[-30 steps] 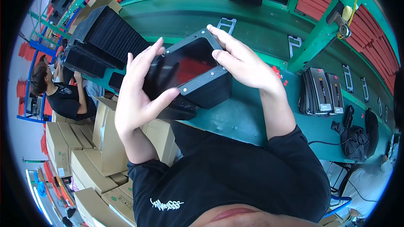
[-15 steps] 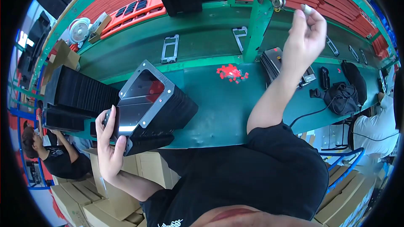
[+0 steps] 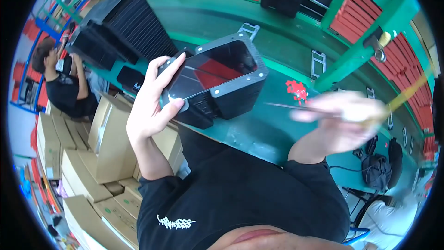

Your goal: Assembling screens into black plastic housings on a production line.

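My left hand (image 3: 155, 99) grips a black rectangular housing (image 3: 217, 81) by its left end, open side tilted up toward me, a red piece showing inside. The housing hangs just above the green workbench (image 3: 259, 134). My right hand (image 3: 340, 122) is blurred to the right of the housing, fingers closed on a thin dark rod-like tool (image 3: 296, 107) whose tip points at the housing's right side. A yellowish cord (image 3: 409, 92) runs up from that hand.
Small red parts (image 3: 297, 90) lie on the bench. Stacks of black trays (image 3: 120, 25) stand at the far left, red bins (image 3: 393, 37) on the rack at right. Cardboard boxes (image 3: 83, 157) pile up at my left. Another person (image 3: 62, 83) sits beyond them.
My right hand has come down from overhead and now holds a thin tool beside the housing. My left hand has lifted the housing and turned its opening toward me.
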Available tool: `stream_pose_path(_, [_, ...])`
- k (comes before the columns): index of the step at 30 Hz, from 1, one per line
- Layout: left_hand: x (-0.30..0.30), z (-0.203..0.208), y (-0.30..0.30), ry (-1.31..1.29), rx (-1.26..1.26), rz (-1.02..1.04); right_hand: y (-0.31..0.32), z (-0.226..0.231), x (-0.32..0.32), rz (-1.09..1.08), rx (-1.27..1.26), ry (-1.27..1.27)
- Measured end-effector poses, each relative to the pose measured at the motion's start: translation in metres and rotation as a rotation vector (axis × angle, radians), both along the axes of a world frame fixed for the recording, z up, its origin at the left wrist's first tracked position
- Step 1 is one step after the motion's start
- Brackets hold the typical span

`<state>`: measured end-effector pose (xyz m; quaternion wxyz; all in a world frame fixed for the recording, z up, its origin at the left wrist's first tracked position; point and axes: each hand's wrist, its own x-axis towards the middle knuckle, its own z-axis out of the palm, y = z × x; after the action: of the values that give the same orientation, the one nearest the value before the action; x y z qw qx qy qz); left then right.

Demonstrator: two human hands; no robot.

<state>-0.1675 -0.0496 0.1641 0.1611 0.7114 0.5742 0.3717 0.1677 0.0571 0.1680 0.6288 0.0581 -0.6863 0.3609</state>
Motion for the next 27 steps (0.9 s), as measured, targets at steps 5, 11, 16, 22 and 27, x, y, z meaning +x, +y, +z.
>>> stream_pose_path(5, [-0.015, -0.009, 0.003, 0.073, 0.062, -0.062, -0.004, -0.018, -0.091, -0.077, 0.153, -0.489])
stream_pose_path(11, [-0.017, -0.033, 0.009, 0.052, 0.228, 0.019, 0.002, -0.019, -0.088, 0.077, 0.564, -0.672])
stream_pose_path(16, [-0.023, -0.025, 0.024, -0.49, 0.14, -0.027, 0.006, -0.022, -0.088, 0.217, -0.337, 0.144])
stream_pose_path(22, [-0.089, -0.11, 0.047, -0.256, 0.232, 0.389, 0.082, -0.03, -0.051, 1.549, -0.297, 0.463])
stream_pose_path(27, [-0.111, -0.162, 0.019, 0.101, 0.193, 0.43, 0.137, -0.069, -0.079, 1.713, -0.123, 0.096])
